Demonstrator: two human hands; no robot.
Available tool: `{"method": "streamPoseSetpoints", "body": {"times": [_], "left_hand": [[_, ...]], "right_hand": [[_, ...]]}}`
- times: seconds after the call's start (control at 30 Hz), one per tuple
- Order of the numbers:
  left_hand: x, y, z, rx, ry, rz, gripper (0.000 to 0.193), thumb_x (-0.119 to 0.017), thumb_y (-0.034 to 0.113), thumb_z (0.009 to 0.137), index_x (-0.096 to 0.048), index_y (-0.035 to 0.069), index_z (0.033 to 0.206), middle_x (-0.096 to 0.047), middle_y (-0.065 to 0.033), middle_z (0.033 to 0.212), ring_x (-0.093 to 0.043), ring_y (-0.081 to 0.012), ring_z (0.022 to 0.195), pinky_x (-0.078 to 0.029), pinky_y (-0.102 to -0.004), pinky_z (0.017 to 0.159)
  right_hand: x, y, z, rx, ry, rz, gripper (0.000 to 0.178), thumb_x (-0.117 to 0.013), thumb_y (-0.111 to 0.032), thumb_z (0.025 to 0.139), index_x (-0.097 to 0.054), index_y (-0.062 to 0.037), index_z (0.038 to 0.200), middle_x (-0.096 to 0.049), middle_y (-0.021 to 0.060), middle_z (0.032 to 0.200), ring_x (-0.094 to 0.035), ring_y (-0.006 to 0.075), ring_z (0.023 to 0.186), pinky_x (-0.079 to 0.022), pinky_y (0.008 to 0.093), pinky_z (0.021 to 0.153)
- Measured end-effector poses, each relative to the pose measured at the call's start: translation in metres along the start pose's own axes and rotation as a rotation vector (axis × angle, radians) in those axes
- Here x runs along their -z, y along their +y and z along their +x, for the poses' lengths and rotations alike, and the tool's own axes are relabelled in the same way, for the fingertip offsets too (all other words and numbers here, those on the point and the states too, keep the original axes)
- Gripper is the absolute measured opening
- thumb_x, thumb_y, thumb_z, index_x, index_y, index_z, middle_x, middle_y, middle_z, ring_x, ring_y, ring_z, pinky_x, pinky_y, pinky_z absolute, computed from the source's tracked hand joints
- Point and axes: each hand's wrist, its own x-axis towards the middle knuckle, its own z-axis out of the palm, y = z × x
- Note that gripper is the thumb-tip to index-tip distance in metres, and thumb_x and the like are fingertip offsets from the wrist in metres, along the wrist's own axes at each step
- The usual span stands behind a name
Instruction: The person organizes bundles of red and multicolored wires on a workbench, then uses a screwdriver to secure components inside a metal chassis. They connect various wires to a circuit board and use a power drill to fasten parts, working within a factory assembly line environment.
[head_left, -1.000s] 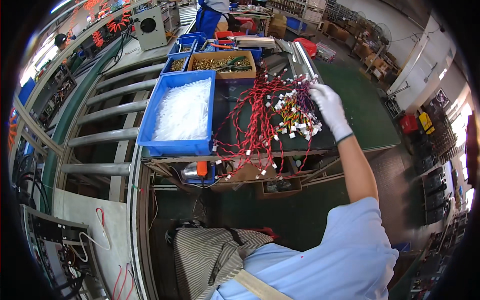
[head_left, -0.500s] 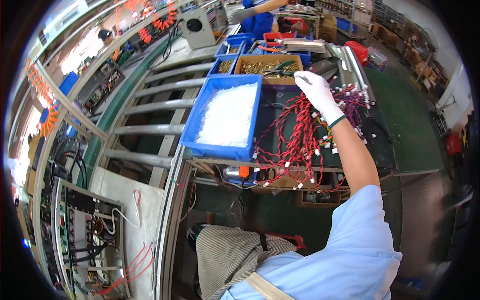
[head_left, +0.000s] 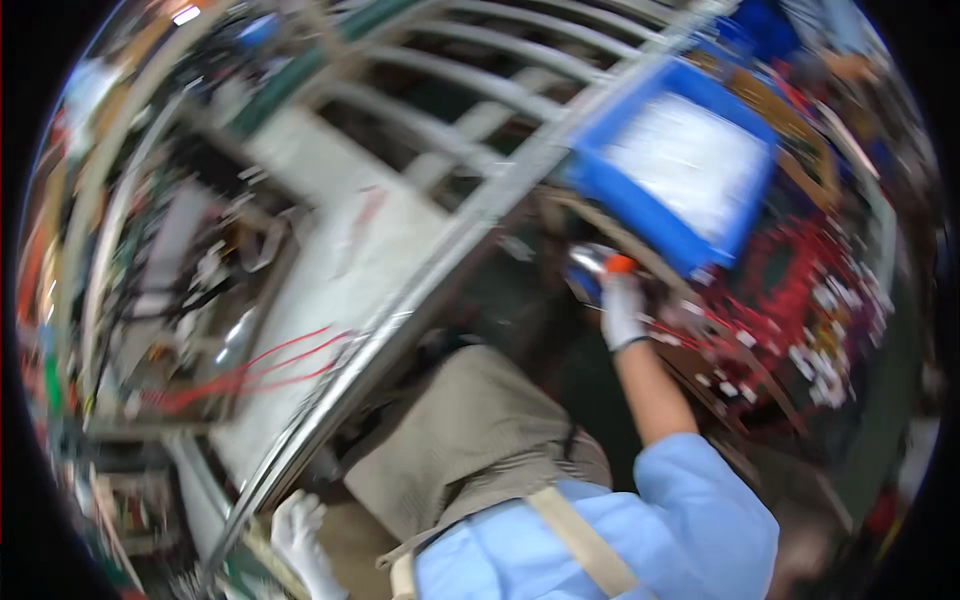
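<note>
My right hand (head_left: 622, 308), in a white glove, reaches under the bench edge. It is at the orange end of a silver cylindrical thing (head_left: 600, 262), whose exact kind I cannot make out. Blur hides whether the fingers grip it or only touch it. Low at the left, my left hand (head_left: 298, 535), also gloved, hangs beside the metal rail with its fingers apart and loosely bent, nothing in them. Above my right hand stands a blue bin (head_left: 590, 175) with white material inside. Red twisted wire bundles (head_left: 775, 290) with white connectors spread right of it.
A roller conveyor (head_left: 470, 70) runs along the far side, bounded by a metal rail (head_left: 400, 290). Left of the rail lies a pale metal plate (head_left: 310, 190), with red wires (head_left: 270, 370) across its near part. A cardboard box (head_left: 790, 120) sits beyond the blue bin.
The view has swung left and blurred. My right hand has come from above the wire bundles down to the orange-ended thing under the bench. My left hand has come into view.
</note>
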Motion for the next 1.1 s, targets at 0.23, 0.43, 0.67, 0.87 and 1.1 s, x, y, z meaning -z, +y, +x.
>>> {"method": "streamPoseSetpoints", "body": {"times": [0.23,0.43,0.67,0.87,1.1], "left_hand": [[0.012,0.021,0.073,-0.241,0.378,-0.268,0.036,-0.065,0.009,0.092,-0.059,-0.005,0.125,-0.065,-0.0084,0.113,-0.061,-0.012,0.103,-0.048,-0.0242,0.088],[0.061,0.027,0.144,-0.352,0.495,-0.31,0.03,-0.065,0.016,0.092,-0.063,-0.003,0.116,-0.065,-0.0017,0.106,-0.054,-0.0068,0.094,-0.041,-0.0214,0.085],[0.053,0.031,0.192,-0.364,0.382,-0.309,0.023,-0.062,0.018,0.096,-0.065,0.0,0.11,-0.065,-0.0033,0.107,-0.06,-0.0103,0.102,-0.049,-0.025,0.09],[0.055,0.033,0.192,-0.438,0.286,-0.433,0.021,-0.062,0.016,0.096,-0.067,-0.001,0.106,-0.064,-0.0051,0.109,-0.06,-0.0124,0.104,-0.049,-0.028,0.092],[-0.008,0.015,0.113,-0.312,-0.131,-0.702,0.013,-0.066,0.017,0.092,-0.066,0.005,0.096,-0.065,0.0007,0.097,-0.058,-0.0105,0.09,-0.045,-0.0262,0.086]], "right_hand": [[0.003,0.181,0.14,-0.588,0.004,0.499,0.048,-0.075,-0.038,0.08,-0.059,-0.0092,0.115,-0.062,0.0033,0.105,-0.058,0.0158,0.093,-0.045,0.0355,0.079],[0.023,0.059,0.085,-0.618,-0.266,0.549,0.044,-0.074,-0.042,0.079,-0.059,-0.0211,0.115,-0.06,-0.0058,0.107,-0.052,0.0085,0.084,-0.04,0.0263,0.072],[0.009,0.01,-0.021,-0.473,0.048,1.009,0.019,-0.07,-0.026,0.088,-0.056,-0.0139,0.094,-0.057,-0.0026,0.081,-0.053,0.0118,0.067,-0.048,0.0244,0.063],[0.028,0.004,-0.167,-0.598,-0.355,0.919,0.01,-0.063,-0.018,0.093,-0.058,-0.0107,0.098,-0.06,0.0001,0.085,-0.057,0.011,0.073,-0.05,0.0272,0.066],[0.12,-0.066,-0.26,-0.38,-0.478,0.287,0.037,-0.07,-0.007,0.081,-0.055,-0.0027,0.114,-0.061,0.006,0.091,-0.06,0.0153,0.075,-0.052,0.0302,0.068]]}}
